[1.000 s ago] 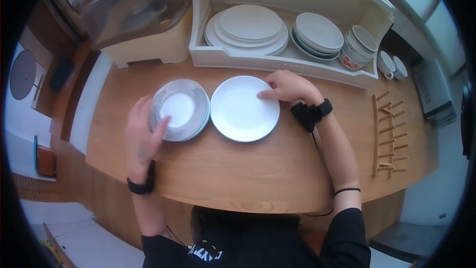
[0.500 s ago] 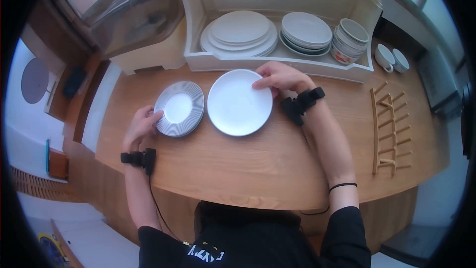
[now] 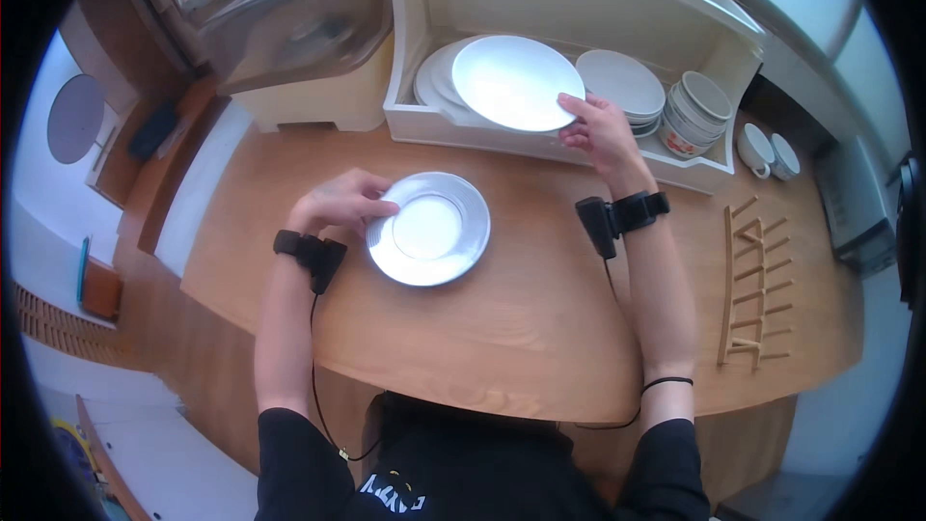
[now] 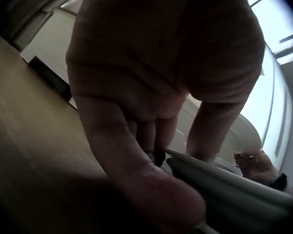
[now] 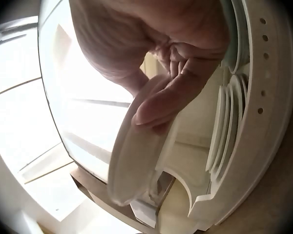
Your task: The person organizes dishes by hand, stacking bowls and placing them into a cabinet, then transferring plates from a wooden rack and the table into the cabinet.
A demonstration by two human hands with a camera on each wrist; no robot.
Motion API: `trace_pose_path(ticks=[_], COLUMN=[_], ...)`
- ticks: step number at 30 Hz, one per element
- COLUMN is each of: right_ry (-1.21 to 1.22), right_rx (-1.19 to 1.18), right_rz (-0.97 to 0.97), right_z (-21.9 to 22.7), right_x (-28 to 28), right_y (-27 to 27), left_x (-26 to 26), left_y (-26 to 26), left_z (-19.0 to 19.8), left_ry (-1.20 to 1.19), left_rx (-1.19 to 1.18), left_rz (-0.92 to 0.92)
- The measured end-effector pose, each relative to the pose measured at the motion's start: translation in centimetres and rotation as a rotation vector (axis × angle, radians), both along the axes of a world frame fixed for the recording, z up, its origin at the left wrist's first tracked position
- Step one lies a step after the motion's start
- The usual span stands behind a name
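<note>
My right hand (image 3: 606,140) pinches a white plate (image 3: 511,77) by its right rim, thumb on top. The plate hangs tilted in front of the cream dish box, overlapping the white plates inside it. In the right wrist view, fingers curl around the edge of this plate (image 5: 132,156). My left hand (image 3: 338,203) grips the left rim of a small stack of grey-rimmed plates (image 3: 427,229) over the wooden table. The left wrist view has the thumb above the stacked rims (image 4: 229,180) and a finger below them.
The cream dish box (image 3: 559,150) at the back holds plate stacks (image 3: 622,82) and nested bowls (image 3: 696,116). Two white cups (image 3: 755,150) stand right of it. A wooden peg rack (image 3: 757,289) lies on the table's right side. A lidded cream container (image 3: 309,96) is back left.
My right hand has picked up the white plate and carried it back toward the dish box. My left hand has taken hold of the grey-rimmed stack and brought it rightward.
</note>
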State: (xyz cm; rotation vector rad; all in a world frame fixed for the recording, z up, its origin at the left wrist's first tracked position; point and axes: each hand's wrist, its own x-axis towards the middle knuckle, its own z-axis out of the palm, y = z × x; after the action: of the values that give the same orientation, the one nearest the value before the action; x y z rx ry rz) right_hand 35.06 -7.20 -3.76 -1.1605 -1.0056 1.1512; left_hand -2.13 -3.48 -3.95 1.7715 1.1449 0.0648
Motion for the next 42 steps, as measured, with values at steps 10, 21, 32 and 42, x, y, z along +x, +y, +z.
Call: trace_pose_path(ticks=[10,21,32,42], right_ry=[0.074,0.032,-0.243,-0.779], right_rx=[-0.03,-0.059,-0.192,-0.276], right_rz=[-0.256,-0.312,-0.162,-0.199], right_z=[-0.6,-0.6,0.6,0.6], right_x=[-3.6,-5.0,-3.9,-3.6], right_y=[3.4,8.3,7.9,6.9], left_x=[4.1,3.5,3.2,3.1], left_y=[0.7,0.1,1.1,0.9], left_z=[-2.9,-3.1,-4.3,-4.5], left_ry=[-0.206,-0.34,-0.333,-0.342], left_rx=[-0.164,-0.271,-0.25,-0.215], left_rz=[-0.157,-0.138,-0.21,-0.188])
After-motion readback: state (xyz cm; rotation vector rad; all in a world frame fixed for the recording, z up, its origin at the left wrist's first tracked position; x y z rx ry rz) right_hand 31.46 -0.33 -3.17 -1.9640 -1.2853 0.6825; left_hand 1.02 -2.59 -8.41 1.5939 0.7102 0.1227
